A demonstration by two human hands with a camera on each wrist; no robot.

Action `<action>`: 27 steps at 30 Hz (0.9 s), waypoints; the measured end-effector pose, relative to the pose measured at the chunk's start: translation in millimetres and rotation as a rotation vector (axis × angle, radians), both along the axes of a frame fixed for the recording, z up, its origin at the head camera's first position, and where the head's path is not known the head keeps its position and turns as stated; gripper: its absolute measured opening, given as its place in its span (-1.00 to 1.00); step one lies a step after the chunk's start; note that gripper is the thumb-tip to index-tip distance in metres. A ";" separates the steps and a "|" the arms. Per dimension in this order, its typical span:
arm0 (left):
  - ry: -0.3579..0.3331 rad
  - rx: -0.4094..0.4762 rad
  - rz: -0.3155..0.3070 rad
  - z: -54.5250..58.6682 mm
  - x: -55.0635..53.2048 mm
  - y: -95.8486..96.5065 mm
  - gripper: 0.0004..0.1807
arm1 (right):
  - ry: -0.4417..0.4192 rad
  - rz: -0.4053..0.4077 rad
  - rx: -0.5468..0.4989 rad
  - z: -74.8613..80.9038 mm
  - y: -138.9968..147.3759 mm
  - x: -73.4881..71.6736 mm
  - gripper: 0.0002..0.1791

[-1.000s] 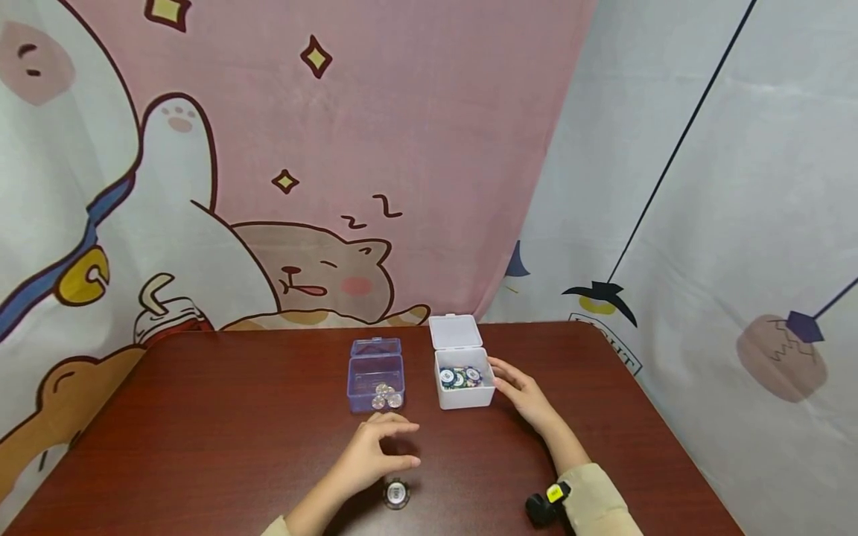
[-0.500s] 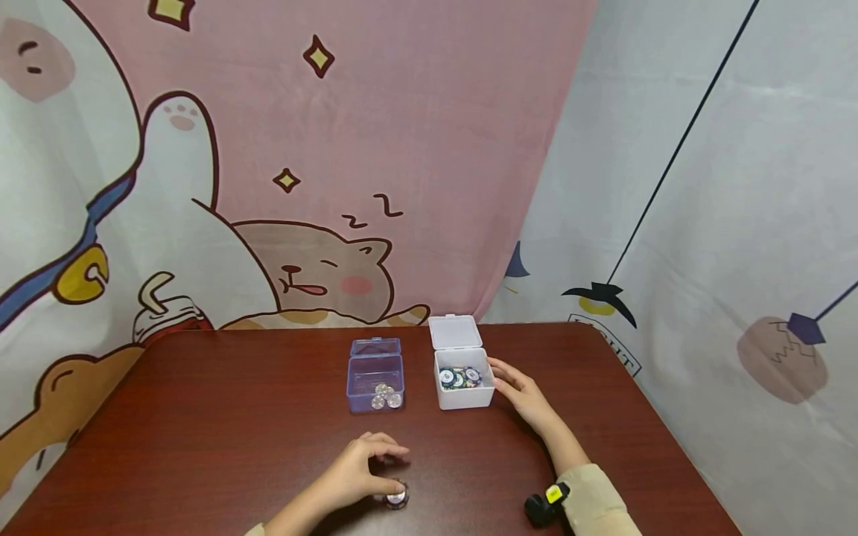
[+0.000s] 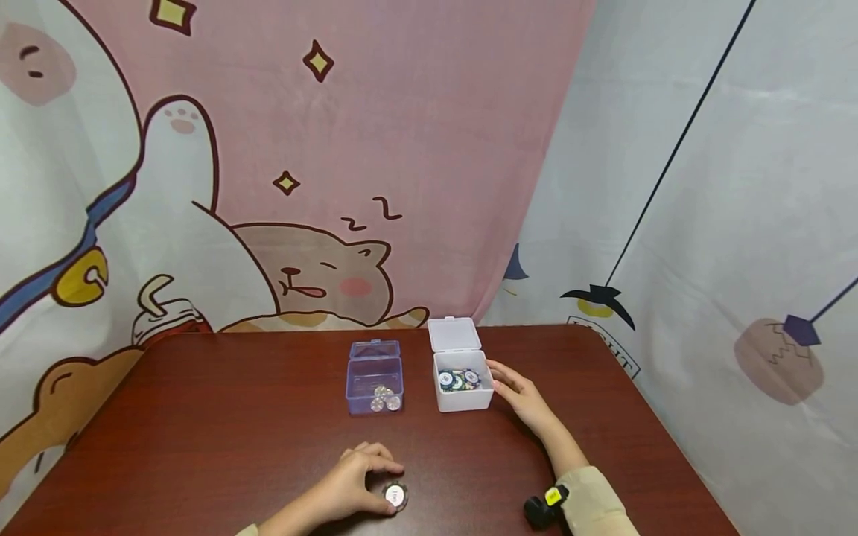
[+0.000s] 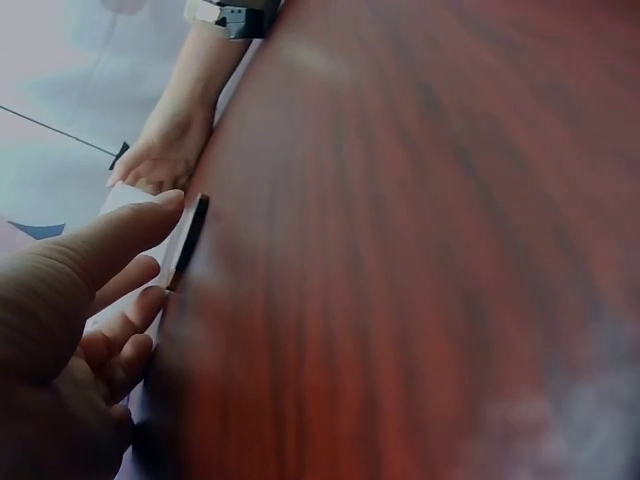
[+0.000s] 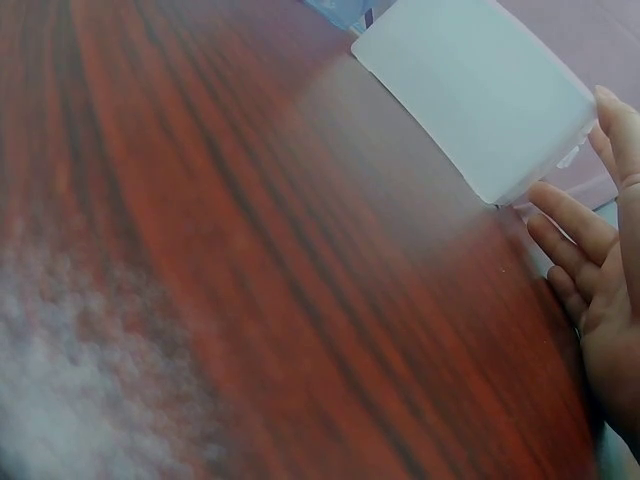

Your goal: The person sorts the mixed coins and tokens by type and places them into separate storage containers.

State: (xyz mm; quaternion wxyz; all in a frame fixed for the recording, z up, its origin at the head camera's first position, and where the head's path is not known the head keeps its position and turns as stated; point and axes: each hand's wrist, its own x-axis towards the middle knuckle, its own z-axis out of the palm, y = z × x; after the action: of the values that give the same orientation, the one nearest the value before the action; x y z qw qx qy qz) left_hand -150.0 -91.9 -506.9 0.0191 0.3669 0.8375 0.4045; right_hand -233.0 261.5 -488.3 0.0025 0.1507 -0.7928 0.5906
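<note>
A poker chip [image 3: 395, 496] with a dark rim and white centre lies on the table near its front. My left hand [image 3: 351, 480] is beside it, thumb at its near edge and index finger a little beyond its far edge. Seen edge-on in the left wrist view, the chip [image 4: 190, 240] sits between spread thumb and fingers. My right hand [image 3: 526, 398] rests against the right side of an open white box [image 3: 465, 400], fingers fairly straight. The box [image 5: 470, 95] shows its plain wall in the right wrist view. Several poker chips [image 3: 459, 380] lie inside it.
Left of the white box stands an open translucent blue box [image 3: 360, 402] holding several clear, shiny round pieces [image 3: 385, 400]. Both lids lean back. The dark red wooden table [image 3: 234, 417] reaches a printed curtain [image 3: 436, 149] behind. A black device [image 3: 539, 512] sits by the right wrist.
My left hand has come down and toward me, its thumb and index finger now either side of the chip. The right hand has stayed against the white box.
</note>
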 end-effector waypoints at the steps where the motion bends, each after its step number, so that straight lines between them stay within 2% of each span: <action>1: 0.012 0.001 -0.002 -0.8 0.3 -0.2 -0.49 | -0.001 -0.003 0.001 -0.2 0.0 0.1 -0.51; 7: 0.034 0.011 -0.003 -2.4 0.8 -0.1 -0.49 | 0.002 -0.008 -0.005 -2.6 0.9 -1.4 -0.51; 15: 0.071 -0.045 -0.010 -1.1 1.4 -0.6 -0.48 | -0.005 0.003 -0.038 -4.0 0.6 -0.9 -0.52; 27: 0.168 -0.068 -0.067 0.5 -1.3 -2.6 -0.58 | -0.006 0.000 -0.037 -3.9 0.2 -1.3 -0.52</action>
State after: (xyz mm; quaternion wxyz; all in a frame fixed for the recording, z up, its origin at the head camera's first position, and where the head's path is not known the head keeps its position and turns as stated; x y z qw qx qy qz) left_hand -151.4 -94.5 -506.4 -0.0252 0.4266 0.8366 0.3426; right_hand -234.3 261.6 -492.2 0.0029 0.1486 -0.7818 0.6056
